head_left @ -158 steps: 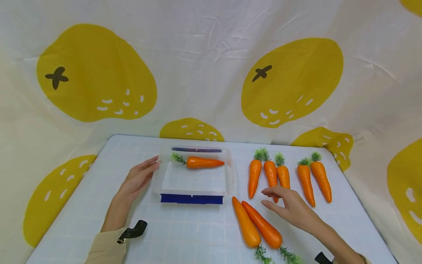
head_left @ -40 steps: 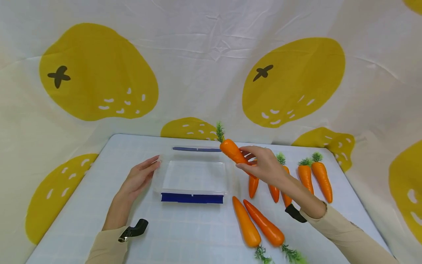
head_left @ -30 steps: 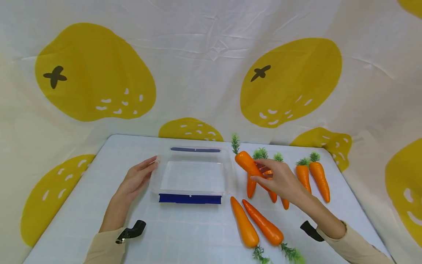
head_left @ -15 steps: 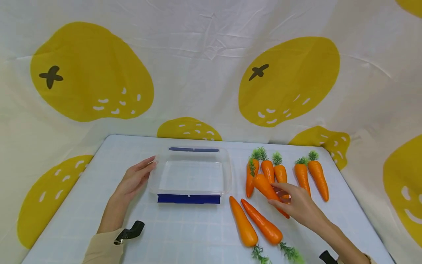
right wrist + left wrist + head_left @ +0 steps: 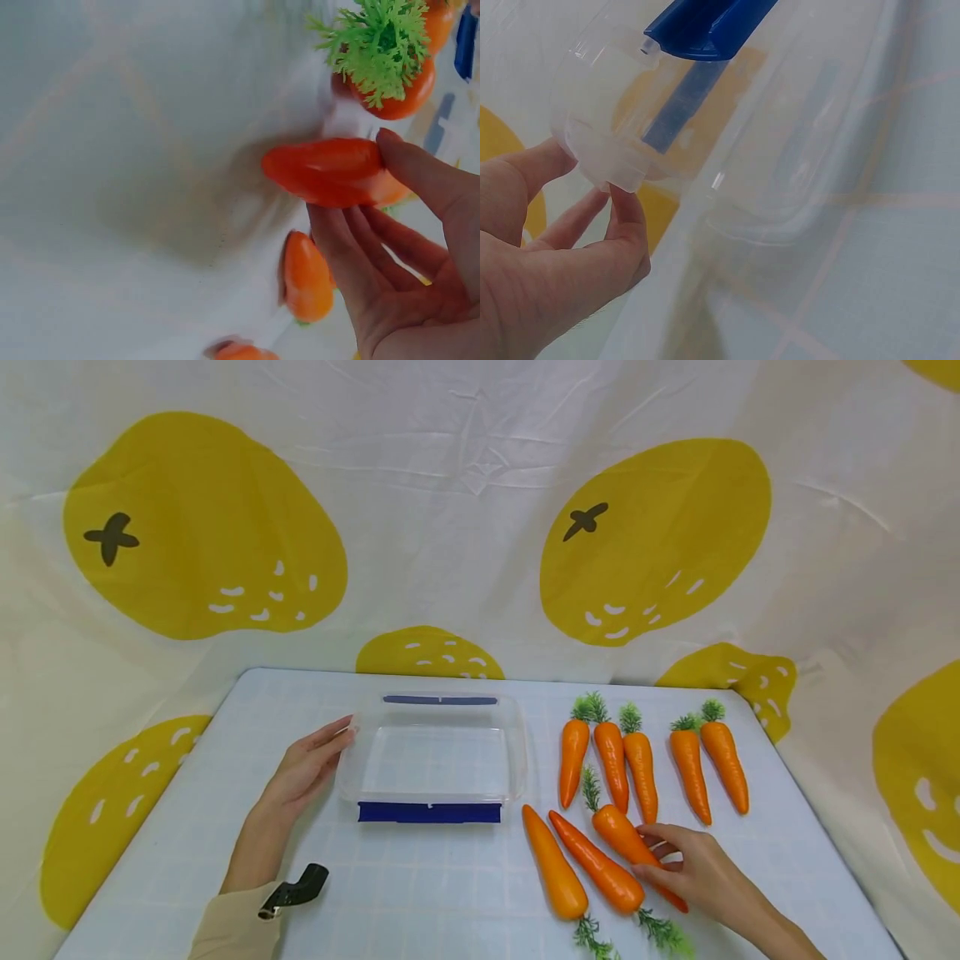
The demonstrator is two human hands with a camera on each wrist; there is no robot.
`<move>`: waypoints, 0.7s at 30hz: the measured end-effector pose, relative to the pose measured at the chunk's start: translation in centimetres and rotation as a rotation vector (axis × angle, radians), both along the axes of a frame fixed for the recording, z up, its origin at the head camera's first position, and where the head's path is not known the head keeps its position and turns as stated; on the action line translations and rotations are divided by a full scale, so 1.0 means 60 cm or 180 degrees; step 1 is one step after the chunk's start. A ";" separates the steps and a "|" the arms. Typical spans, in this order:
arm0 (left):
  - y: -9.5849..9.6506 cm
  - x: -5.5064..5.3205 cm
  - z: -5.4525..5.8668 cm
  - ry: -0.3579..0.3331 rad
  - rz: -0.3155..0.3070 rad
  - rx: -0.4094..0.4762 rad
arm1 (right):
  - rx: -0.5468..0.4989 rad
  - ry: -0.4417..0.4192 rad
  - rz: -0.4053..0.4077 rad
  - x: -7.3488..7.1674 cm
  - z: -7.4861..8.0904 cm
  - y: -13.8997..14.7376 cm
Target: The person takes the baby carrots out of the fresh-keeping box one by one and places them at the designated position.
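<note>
A carrot (image 5: 624, 839) with a green leafy top is pinched between the thumb and fingers of my right hand (image 5: 693, 868). It lies slantwise beside two larger carrots at the front, its tip toward me; the right wrist view shows its orange end (image 5: 330, 171) close over the table, with a shadow beside it. At the left, my left hand (image 5: 311, 768) holds the side rim of a clear plastic food container (image 5: 517, 752) with blue clips. Thumb and fingers meet at the container's edge (image 5: 604, 161) in the left wrist view. Nothing lies inside the container.
Two big carrots (image 5: 555, 864) lie slanted at the front, leaves toward me. Several smaller carrots (image 5: 609, 764) lie in a row at the back right, leaves away from me. A curtain with yellow fruit prints (image 5: 210, 527) hangs behind the white table (image 5: 420, 893).
The carrot that lay in the container has been lifted out by my right hand and carried right and toward me, down beside the two big carrots. My left hand has stayed on the container.
</note>
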State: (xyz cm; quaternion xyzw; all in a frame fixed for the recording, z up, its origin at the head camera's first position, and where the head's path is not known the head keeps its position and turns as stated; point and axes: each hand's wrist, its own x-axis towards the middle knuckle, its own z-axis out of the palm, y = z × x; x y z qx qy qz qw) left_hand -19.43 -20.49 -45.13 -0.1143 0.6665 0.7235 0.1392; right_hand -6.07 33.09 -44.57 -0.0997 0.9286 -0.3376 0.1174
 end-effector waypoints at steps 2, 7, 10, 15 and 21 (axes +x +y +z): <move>0.000 0.000 0.000 0.0003 0.0006 0.0021 | 0.0014 -0.0100 0.0036 0.001 -0.005 0.004; -0.001 0.000 0.001 -0.0003 0.0025 0.0015 | -0.0019 -0.0206 0.0095 0.002 -0.011 0.007; 0.000 0.000 0.002 -0.0031 0.0034 -0.0008 | -0.0045 -0.0224 0.0090 0.002 -0.013 0.007; 0.001 0.001 0.004 -0.0039 0.0037 0.0011 | -0.0074 -0.0242 0.0118 0.000 -0.015 0.009; 0.001 0.001 0.005 -0.0037 0.0021 0.0088 | -0.0066 -0.0258 0.0084 -0.001 -0.015 0.010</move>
